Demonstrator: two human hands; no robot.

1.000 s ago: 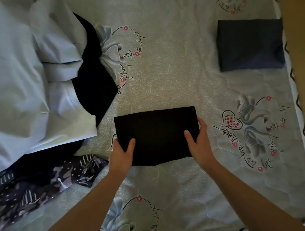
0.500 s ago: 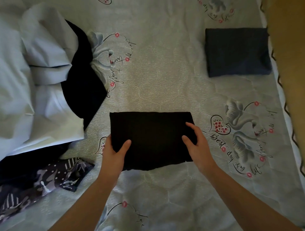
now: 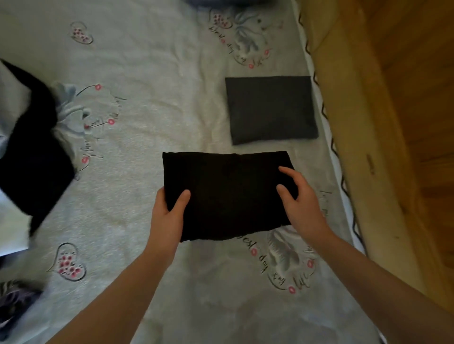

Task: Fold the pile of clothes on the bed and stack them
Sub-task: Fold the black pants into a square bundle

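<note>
A folded black garment [image 3: 228,194] is held in both hands over the patterned bed sheet [image 3: 152,137]. My left hand [image 3: 168,216] grips its near left edge, thumb on top. My right hand [image 3: 299,203] grips the right side, thumb and a finger lying on top. Just beyond it lies a folded dark grey garment [image 3: 270,109], flat near the bed's right edge. Part of the unfolded pile, black cloth [image 3: 27,157] with pale cloth, shows at the left edge.
A wooden bed frame [image 3: 363,122] runs down the right side, with wooden floor [image 3: 422,98] past it. A dark patterned garment [image 3: 12,302] lies at the lower left. Dark cloth [image 3: 221,2] peeks in at the top edge.
Both hands have carried the folded black garment to the right, toward the grey folded garment. The view has turned right, so the pile has slid to the left edge.
</note>
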